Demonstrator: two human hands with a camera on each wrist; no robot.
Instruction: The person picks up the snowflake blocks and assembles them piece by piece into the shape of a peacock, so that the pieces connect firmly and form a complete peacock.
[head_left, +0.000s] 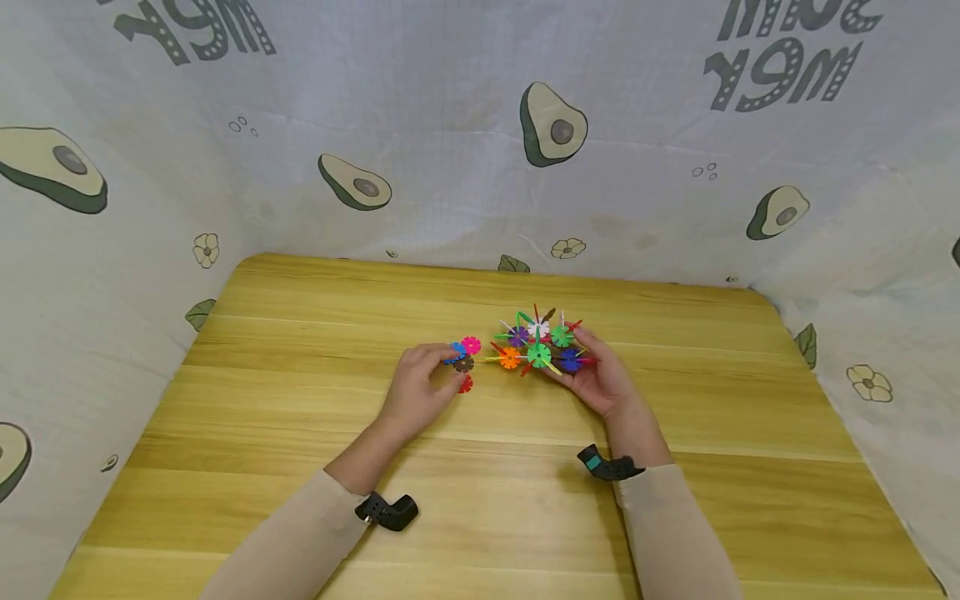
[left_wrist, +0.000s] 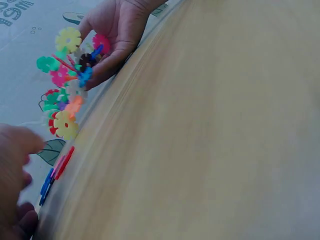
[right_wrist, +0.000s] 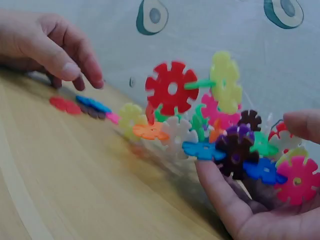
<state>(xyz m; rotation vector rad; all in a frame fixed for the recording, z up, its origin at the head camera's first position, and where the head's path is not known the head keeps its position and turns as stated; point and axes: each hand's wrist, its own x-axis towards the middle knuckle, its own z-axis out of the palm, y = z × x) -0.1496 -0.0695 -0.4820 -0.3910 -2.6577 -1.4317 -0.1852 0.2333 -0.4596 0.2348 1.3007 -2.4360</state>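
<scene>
My right hand grips a spiky cluster of interlocked snowflake discs from its right side, thumb and fingers on its edges. In the right wrist view the cluster shows red, yellow, orange, white, blue, black and pink discs pushed together at their slots. My left hand hovers over several loose discs, fingers loosely bent and apart from them in the right wrist view. The loose discs lie flat: a pink disc, a blue disc, a brown disc and a red disc.
Both hands are over a wood-grain table. Behind and beside it hangs a pale cloth printed with avocados. Each wrist wears a black camera band, one on the left wrist and one on the right wrist.
</scene>
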